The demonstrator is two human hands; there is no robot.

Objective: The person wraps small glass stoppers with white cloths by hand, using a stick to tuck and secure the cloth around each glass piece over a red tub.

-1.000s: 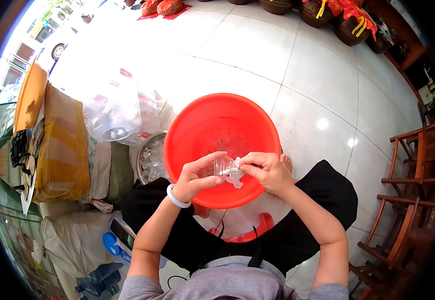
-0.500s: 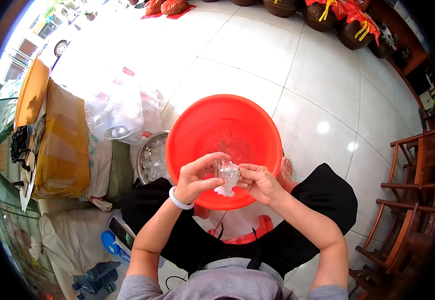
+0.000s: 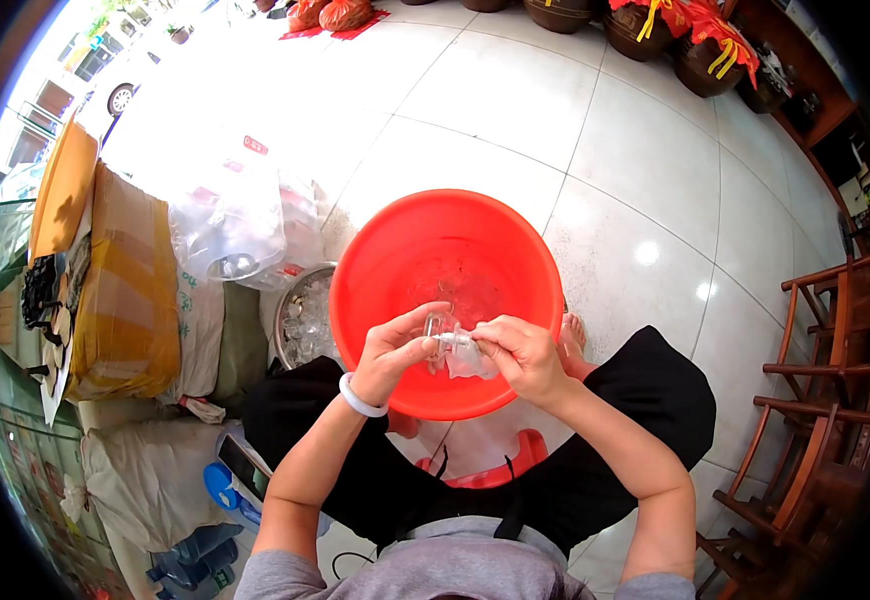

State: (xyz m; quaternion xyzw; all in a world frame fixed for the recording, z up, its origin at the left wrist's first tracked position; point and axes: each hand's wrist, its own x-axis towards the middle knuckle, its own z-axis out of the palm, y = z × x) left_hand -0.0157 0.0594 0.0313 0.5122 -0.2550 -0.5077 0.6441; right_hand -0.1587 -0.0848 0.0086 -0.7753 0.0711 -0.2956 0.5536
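Note:
Over the red basin (image 3: 385,250), my left hand (image 3: 395,352) holds a small clear glass (image 3: 439,326) between thumb and fingers. A white band circles that wrist. My right hand (image 3: 523,358) pinches a thin whitish cloth (image 3: 469,358), which lies against the mouth of the glass and hangs partly below it. Shallow water and small dark specks show in the basin. Left of it, a metal bowl (image 3: 280,335) is filled with clear glass pieces, partly hidden by the basin and my knee.
Plastic bags (image 3: 230,225) and a taped cardboard box (image 3: 125,290) stand at the left, near sacks and a phone (image 3: 245,468). Wooden chairs (image 3: 825,370) line the right. Dark jars (image 3: 705,65) stand at the back. A red stool (image 3: 525,455) is beneath me.
The cloth has swung from hanging below the glass to its right side. My right hand has turned and moved slightly up, while my left hand still holds the glass.

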